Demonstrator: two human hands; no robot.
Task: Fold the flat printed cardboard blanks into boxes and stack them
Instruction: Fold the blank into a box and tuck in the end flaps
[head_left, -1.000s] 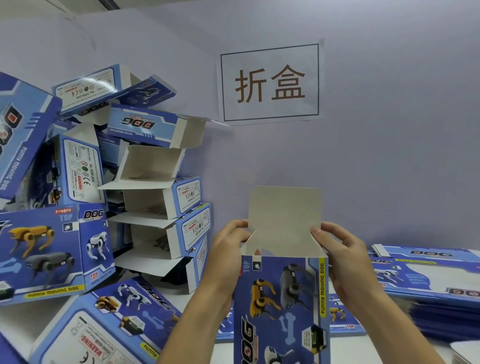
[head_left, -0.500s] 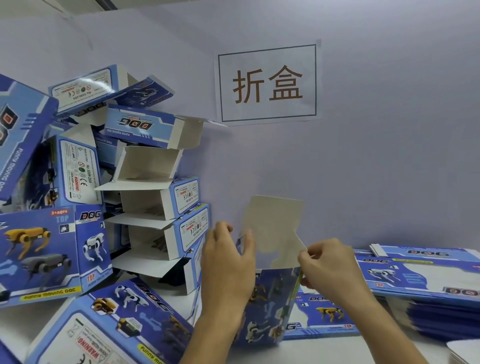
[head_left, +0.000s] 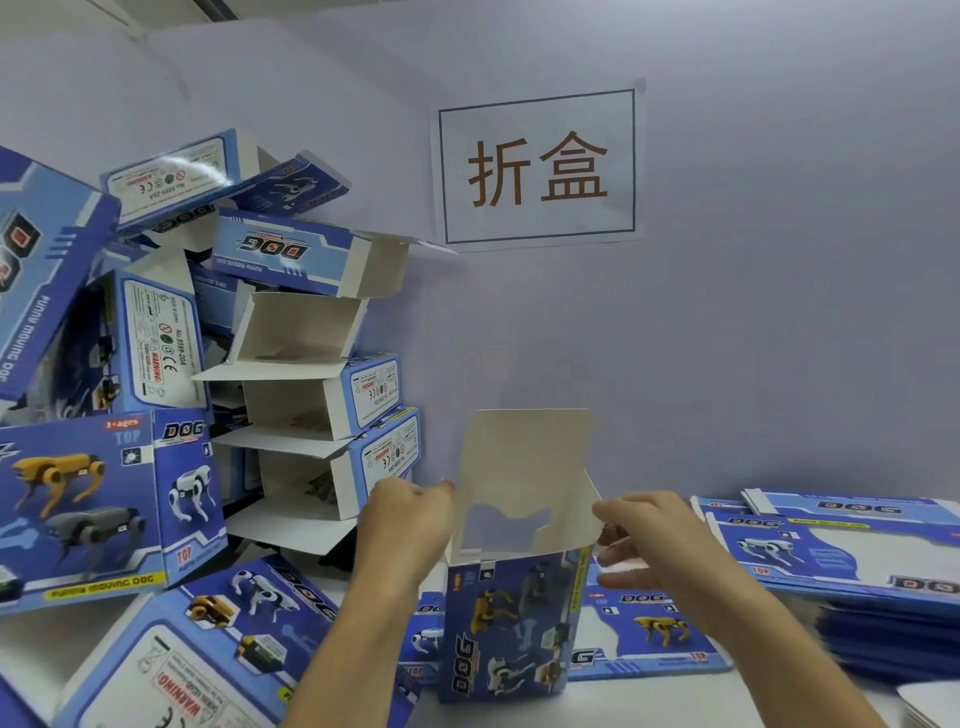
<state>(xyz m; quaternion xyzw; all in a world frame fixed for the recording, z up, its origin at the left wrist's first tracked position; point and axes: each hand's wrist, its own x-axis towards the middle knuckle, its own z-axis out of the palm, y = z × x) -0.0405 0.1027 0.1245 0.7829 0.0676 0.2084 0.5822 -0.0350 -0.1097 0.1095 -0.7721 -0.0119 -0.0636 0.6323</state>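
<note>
Two hands (head_left: 410, 525) (head_left: 649, 540): box (head_left: 506, 618) walls pinched, left and right.
Handling: light, thin card, easily creased.
Grip: side walls preferred, never the raised flap (head_left: 524, 457).

Blurred: right hand (head_left: 654, 545) fingertips behind the box (head_left: 511, 618). Cut off at right edge: flat blanks (head_left: 857, 556).
</note>
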